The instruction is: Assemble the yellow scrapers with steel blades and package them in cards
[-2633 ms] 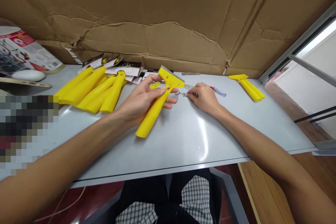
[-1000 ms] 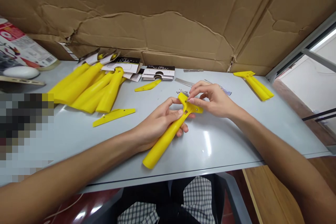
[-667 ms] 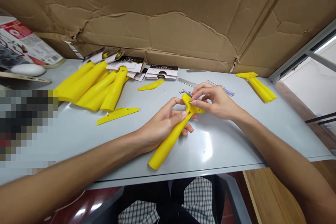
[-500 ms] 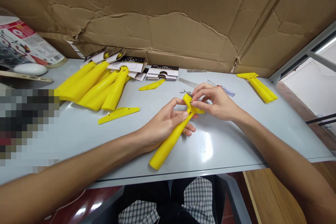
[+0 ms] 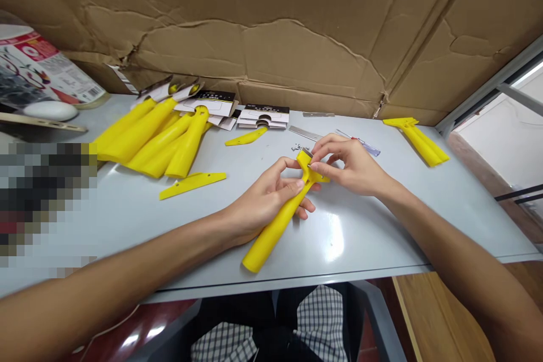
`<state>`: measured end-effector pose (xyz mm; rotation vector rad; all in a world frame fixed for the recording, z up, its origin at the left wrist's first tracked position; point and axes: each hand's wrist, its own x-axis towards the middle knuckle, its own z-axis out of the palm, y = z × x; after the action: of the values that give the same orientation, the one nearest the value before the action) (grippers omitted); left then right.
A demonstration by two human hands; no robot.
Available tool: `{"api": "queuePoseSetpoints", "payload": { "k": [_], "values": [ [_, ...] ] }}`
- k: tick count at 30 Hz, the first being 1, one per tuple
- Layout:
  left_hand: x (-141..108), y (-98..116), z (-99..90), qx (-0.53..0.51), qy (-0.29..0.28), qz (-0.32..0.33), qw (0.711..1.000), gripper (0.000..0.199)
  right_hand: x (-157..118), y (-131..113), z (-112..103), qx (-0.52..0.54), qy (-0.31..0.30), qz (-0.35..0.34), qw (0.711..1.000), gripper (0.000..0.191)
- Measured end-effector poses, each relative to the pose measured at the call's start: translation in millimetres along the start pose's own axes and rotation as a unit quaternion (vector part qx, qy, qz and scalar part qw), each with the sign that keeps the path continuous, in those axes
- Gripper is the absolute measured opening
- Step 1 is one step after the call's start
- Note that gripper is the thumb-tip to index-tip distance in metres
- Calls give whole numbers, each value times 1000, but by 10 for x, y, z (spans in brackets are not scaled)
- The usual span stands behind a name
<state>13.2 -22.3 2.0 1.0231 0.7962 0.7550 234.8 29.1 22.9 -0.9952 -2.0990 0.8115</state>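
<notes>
While a yellow plastic scraper [image 5: 275, 231] is held over the grey table [image 5: 365, 237], its handle is wrapped closely by the left hand [image 5: 265, 199], and its head is pinched in a narrow grip by the right hand [image 5: 354, 168].

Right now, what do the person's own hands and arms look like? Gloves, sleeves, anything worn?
The left hand and right hand are bare: no gloves or rings visible. The left forearm and right forearm are bare too, with no sleeves, watch, bands, markings or cables in view.
</notes>
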Motion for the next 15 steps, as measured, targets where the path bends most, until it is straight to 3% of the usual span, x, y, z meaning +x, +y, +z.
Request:
{"api": "queuePoseSetpoints", "payload": {
  "k": [15],
  "values": [
    [-9, 4, 22, -4, 2, -1, 1000, 32, 3, -33, 66, 86, -1, 72, 994, 16]
  ]
}}
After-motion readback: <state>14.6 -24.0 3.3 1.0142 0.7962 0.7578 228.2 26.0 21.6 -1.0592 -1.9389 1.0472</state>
